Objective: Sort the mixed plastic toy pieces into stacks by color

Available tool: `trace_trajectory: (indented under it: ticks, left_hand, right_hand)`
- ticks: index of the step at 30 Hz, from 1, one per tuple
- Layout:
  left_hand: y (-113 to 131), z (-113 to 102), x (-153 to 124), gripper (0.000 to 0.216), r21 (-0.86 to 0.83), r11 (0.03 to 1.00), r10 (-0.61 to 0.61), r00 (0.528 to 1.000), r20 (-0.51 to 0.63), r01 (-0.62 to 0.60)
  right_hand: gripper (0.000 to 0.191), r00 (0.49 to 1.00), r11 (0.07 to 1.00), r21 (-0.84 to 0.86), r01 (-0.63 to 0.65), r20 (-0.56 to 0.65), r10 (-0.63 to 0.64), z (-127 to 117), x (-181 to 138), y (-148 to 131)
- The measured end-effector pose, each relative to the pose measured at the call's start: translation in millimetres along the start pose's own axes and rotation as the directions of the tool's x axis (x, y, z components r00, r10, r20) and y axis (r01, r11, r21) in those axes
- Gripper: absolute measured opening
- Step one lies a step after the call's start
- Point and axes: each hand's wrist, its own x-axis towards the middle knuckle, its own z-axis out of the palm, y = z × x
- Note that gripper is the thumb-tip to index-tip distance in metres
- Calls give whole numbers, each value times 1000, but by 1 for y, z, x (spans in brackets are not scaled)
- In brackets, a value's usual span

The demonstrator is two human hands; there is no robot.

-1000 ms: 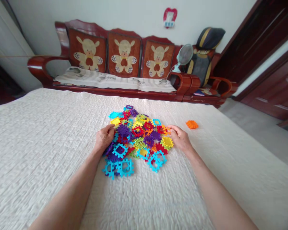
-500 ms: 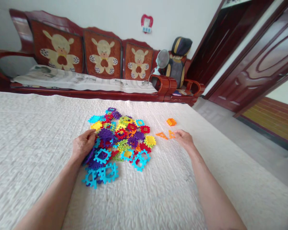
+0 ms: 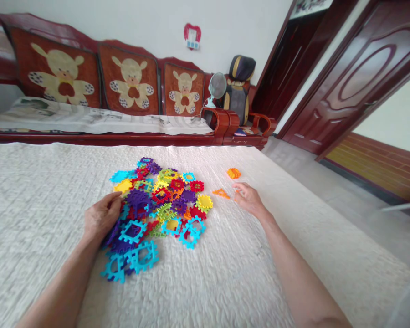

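Note:
A heap of interlocking plastic tiles (image 3: 164,196) in purple, blue, red, yellow and green lies on the quilted white cover. At the heap's left edge is my left hand (image 3: 102,214), its fingers curled beside purple tiles and just below a yellow tile (image 3: 123,186). What those fingers hold, if anything, is hidden. To the right of the heap, my right hand (image 3: 251,201) has its fingers bent around a small orange tile, mostly hidden by them. An orange triangular tile (image 3: 221,193) lies flat to its left. Just beyond it sits a small stack of orange tiles (image 3: 233,173).
Behind the covered surface (image 3: 198,282) stands a wooden sofa with bear-patterned cushions (image 3: 133,82). A small fan (image 3: 217,85) and a chair with a padded seat back (image 3: 238,100) are at the back right. A wooden door (image 3: 348,82) is farther right.
The view has turned a little to the right, so everything sits farther left. My right hand has turned, and its fingers now cover most of the orange tile. My left hand stays by the heap.

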Motion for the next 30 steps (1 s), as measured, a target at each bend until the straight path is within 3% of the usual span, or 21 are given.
trace_trajectory:
  ticks: [4,8,11,15,22,30]
  left_hand:
    - [1,1,-1,45,-39,999,-27,1000,3,27]
    - [5,-1,-4,46,-57,998,-19,1000,-4,19]
    - [9,-3,-5,47,-53,998,-20,1000,-2,20]
    - [12,-4,-5,47,-42,999,-18,1000,6,19]
    - [12,-3,-5,48,-40,999,-6,1000,4,6]
    - [15,-5,-7,47,-38,999,-6,1000,-1,6]
  right_hand:
    - [29,962,948,196,252,54,-267,29,-3,-47]
    - [36,893,870,303,389,108,-437,51,-17,-90]
    - [38,845,844,283,456,159,-510,57,-27,-108]
    - [33,825,848,171,501,201,-528,61,-31,-121]
    - [36,877,912,23,410,265,-401,73,-25,-140]
    - [19,854,876,125,465,198,-482,72,-15,-131]
